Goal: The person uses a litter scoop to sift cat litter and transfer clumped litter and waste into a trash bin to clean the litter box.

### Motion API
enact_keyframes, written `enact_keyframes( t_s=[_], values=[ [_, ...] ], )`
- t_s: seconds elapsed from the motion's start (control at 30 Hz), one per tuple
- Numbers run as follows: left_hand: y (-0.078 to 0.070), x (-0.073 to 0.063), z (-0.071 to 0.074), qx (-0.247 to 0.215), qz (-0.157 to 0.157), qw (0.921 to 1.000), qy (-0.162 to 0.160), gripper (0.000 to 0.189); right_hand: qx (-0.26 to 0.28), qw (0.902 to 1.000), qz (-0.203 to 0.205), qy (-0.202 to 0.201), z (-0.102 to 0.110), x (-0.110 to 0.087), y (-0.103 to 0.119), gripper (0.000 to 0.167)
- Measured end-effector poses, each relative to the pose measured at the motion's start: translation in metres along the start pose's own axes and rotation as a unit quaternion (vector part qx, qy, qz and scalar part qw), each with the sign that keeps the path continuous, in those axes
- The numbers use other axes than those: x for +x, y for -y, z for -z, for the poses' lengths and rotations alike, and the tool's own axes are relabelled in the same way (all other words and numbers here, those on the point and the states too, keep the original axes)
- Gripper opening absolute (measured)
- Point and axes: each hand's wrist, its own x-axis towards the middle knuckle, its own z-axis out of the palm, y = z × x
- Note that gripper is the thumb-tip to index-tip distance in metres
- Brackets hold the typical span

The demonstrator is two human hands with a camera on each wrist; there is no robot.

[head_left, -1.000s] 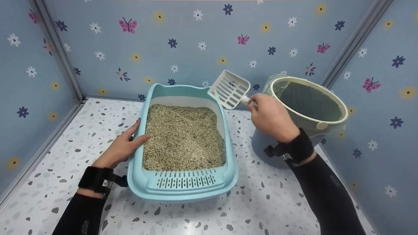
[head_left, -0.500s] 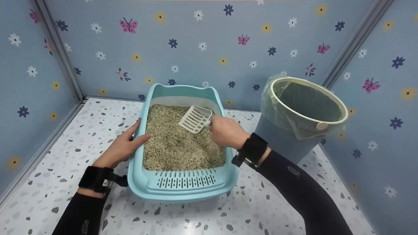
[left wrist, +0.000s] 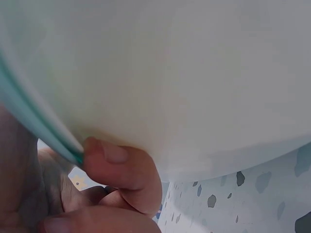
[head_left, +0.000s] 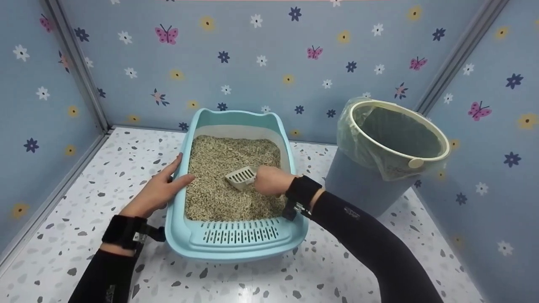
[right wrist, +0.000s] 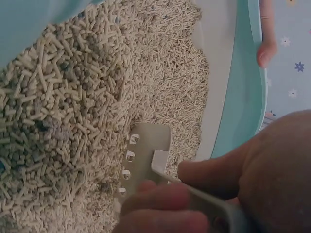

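A light-blue litter box with a slotted front ledge stands on the speckled surface, filled with pellet cat litter. My left hand grips its left rim, thumb over the inside. In the left wrist view, curled fingers press against the white outer wall below the rim. My right hand holds a pale slotted litter scoop by its handle, over the middle right of the litter. The right wrist view shows the scoop's lower edge sunk among the pellets, some of it hidden behind my fingers.
To the right stands a blue-grey bin with a cream rim ring and a translucent liner bag folded over its edge. Flower-patterned panels enclose the back and both sides of the speckled surface.
My right hand has carried the scoop from beside the bin leftward over the box, then down into the litter. The scoop has tilted lower. My left hand has stayed on the rim.
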Motion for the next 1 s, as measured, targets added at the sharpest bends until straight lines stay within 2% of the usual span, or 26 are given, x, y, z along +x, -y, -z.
enact_keyframes(
  t_s=[0.03,0.17,0.2,0.33,0.43,0.5,0.63,0.73,0.87,0.93,1.0],
  values=[
    [0.0,0.0,0.0,0.001,0.0,1.0,-0.001,0.095,0.067,0.9971,-0.037,-0.001,-0.001,0.002,0.001,0.02],
    [0.002,0.001,0.0,-0.006,-0.001,1.0,0.0,0.094,0.13,0.9876,-0.087,0.011,-0.002,0.001,0.003,0.026],
    [0.002,0.001,0.0,-0.006,0.0,1.0,0.0,0.094,0.15,0.9842,-0.094,0.012,-0.001,-0.001,0.003,0.024],
    [0.002,0.0,0.0,-0.008,0.002,1.0,0.0,0.095,0.157,0.9845,-0.078,-0.013,0.005,-0.013,-0.001,0.027],
    [0.002,-0.001,0.0,-0.011,-0.002,0.9999,0.003,0.095,0.161,0.9829,-0.06,-0.067,0.012,-0.026,-0.009,0.038],
    [0.002,-0.001,0.0,-0.011,-0.006,0.9999,0.004,0.095,0.175,0.9762,-0.054,-0.116,0.017,-0.034,-0.017,0.038],
    [0.002,0.0,0.002,-0.009,-0.004,1.0,0.001,0.095,0.196,0.953,-0.068,-0.221,0.022,-0.042,-0.042,0.03],
    [0.003,0.0,0.003,-0.013,-0.001,0.9999,-0.002,0.095,0.189,0.9389,-0.094,-0.272,0.018,-0.042,-0.065,0.031],
    [0.004,0.001,0.002,-0.016,-0.001,0.9999,-0.001,0.095,0.192,0.934,-0.135,-0.269,0.003,-0.035,-0.095,0.034],
    [0.004,0.001,0.002,-0.016,-0.003,0.9999,-0.001,0.096,0.228,0.93,-0.151,-0.246,-0.007,-0.031,-0.107,0.037],
    [0.003,0.0,0.001,-0.016,-0.006,0.9999,0.0,0.096,0.282,0.9218,-0.153,-0.218,-0.016,-0.028,-0.118,0.038]
  ],
)
